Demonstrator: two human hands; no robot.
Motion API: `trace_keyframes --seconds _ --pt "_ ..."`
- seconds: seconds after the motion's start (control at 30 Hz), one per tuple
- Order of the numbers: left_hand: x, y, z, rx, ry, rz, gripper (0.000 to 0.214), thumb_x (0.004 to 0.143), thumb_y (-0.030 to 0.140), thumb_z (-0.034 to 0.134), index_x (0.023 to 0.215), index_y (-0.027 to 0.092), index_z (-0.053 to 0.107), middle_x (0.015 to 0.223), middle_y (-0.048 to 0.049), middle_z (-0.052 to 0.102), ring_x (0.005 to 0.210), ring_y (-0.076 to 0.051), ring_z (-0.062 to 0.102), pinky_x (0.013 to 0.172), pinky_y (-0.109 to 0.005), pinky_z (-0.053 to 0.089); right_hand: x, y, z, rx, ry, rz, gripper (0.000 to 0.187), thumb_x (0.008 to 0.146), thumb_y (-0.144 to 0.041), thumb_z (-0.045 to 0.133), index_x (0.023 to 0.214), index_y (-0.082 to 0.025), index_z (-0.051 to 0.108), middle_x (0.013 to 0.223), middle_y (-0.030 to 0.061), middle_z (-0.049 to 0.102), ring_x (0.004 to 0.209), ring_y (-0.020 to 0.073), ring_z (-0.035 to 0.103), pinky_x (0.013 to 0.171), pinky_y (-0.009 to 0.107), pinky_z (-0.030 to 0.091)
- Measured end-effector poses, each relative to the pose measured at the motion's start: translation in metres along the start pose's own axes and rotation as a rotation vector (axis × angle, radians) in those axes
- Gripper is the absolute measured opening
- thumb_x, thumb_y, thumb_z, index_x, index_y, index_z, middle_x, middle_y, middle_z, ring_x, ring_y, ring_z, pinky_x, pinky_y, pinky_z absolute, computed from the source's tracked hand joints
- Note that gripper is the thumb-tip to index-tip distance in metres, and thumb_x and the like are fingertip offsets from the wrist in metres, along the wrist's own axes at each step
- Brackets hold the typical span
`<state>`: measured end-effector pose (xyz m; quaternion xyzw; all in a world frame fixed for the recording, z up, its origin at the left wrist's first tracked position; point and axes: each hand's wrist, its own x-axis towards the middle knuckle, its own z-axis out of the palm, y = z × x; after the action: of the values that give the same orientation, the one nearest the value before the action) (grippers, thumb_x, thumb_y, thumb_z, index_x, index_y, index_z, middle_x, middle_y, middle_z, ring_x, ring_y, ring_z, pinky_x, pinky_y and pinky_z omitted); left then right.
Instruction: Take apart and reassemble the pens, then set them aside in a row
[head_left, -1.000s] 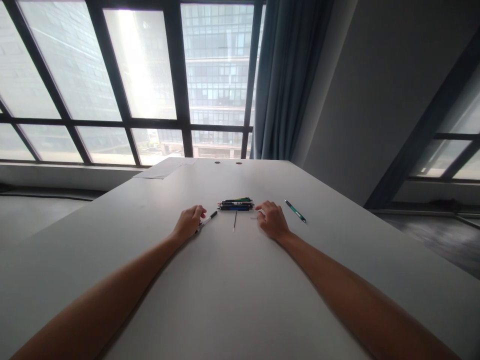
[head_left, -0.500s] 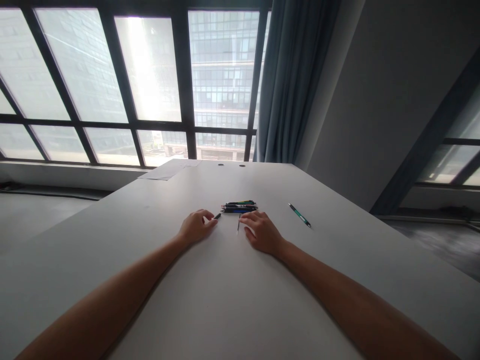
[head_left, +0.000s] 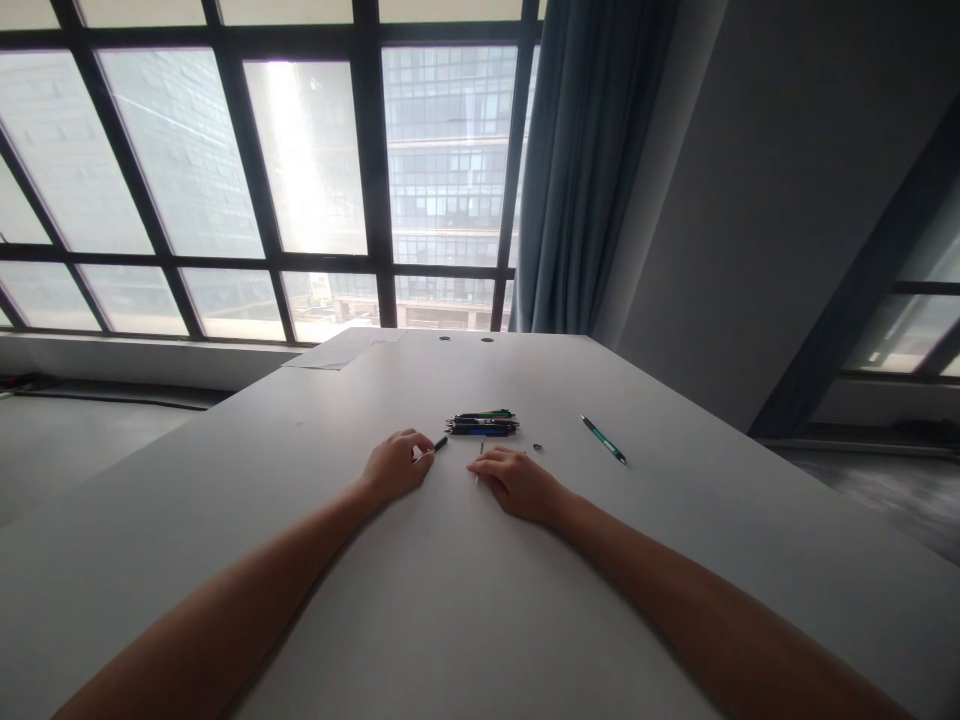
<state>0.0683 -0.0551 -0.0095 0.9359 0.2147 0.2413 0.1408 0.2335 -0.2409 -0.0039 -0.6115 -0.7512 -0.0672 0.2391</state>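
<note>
My left hand is closed around a dark pen part, whose black end sticks out past the fingertips towards the pens. Across from it, my right hand pinches a thin pen refill; its dark upper end shows beyond the fingers and its pale lower end below them. Just ahead of both hands lies a pile of several pens, dark with blue and green parts. A small dark ring-like piece rests on the table by the right knuckles.
A green and black pen lies apart on the right of the white table. Paper sheets are at the far left edge. Two dark round spots mark the far end, before the window and blue curtain.
My right hand has shifted slightly left and its fingers have closed on the refill. The small ring-like piece now shows beside it. My left hand keeps its hold, and the view has tilted up slightly.
</note>
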Motion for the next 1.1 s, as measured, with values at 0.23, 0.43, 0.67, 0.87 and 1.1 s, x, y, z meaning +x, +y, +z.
trace_keyframes --seconds 0.23,0.43,0.67,0.87,1.1 --pt "-0.0046 0.0112 -0.0033 0.234 0.013 0.161 0.029 0.089 0.024 0.042 0.100 0.021 0.069 0.097 -0.0086 0.070 0.091 -0.024 0.060 0.081 -0.037 0.046 0.0011 -0.0106 -0.0007 0.073 -0.011 -0.066 0.035 0.090 -0.008 0.044 0.114 -0.020 0.068 0.108 0.0075 0.071 0.098 0.0171 0.063 0.089 0.031 0.049" --pt "-0.0038 0.0072 0.0013 0.266 0.014 0.186 0.033 0.090 0.026 0.042 0.112 0.021 0.067 0.105 -0.0106 0.067 0.099 -0.026 0.057 0.087 -0.041 0.044 0.0015 -0.0051 0.0036 -0.051 0.021 0.058 0.034 0.086 -0.010 0.051 0.112 -0.023 0.069 0.114 0.0072 0.069 0.108 0.0216 0.060 0.095 0.040 0.044" --pt "-0.0020 0.0036 0.0018 0.142 -0.062 0.277 0.032 0.093 0.034 0.043 0.114 0.024 0.065 0.109 -0.0084 0.065 0.106 -0.024 0.055 0.093 -0.040 0.042 0.0030 -0.0103 -0.0023 -0.049 0.002 -0.005 0.025 0.089 -0.014 0.053 0.103 -0.022 0.071 0.100 0.0067 0.070 0.095 0.0197 0.061 0.088 0.037 0.046" --pt "-0.0010 0.0015 0.0052 0.147 -0.056 0.267 0.028 0.093 0.036 0.045 0.105 0.022 0.066 0.106 -0.0090 0.064 0.104 -0.024 0.055 0.091 -0.040 0.042 0.0006 -0.0046 0.0008 -0.109 0.048 0.183 0.018 0.085 -0.016 0.059 0.096 -0.021 0.072 0.108 0.0082 0.066 0.104 0.0231 0.057 0.092 0.042 0.043" --pt "-0.0024 0.0035 0.0024 0.102 -0.052 0.313 0.032 0.093 0.039 0.048 0.116 0.023 0.063 0.109 -0.0088 0.065 0.105 -0.024 0.055 0.092 -0.039 0.043 0.0027 -0.0036 -0.0020 -0.126 -0.003 0.172 0.012 0.083 -0.012 0.059 0.081 -0.019 0.069 0.105 0.0071 0.064 0.100 0.0219 0.056 0.089 0.040 0.042"
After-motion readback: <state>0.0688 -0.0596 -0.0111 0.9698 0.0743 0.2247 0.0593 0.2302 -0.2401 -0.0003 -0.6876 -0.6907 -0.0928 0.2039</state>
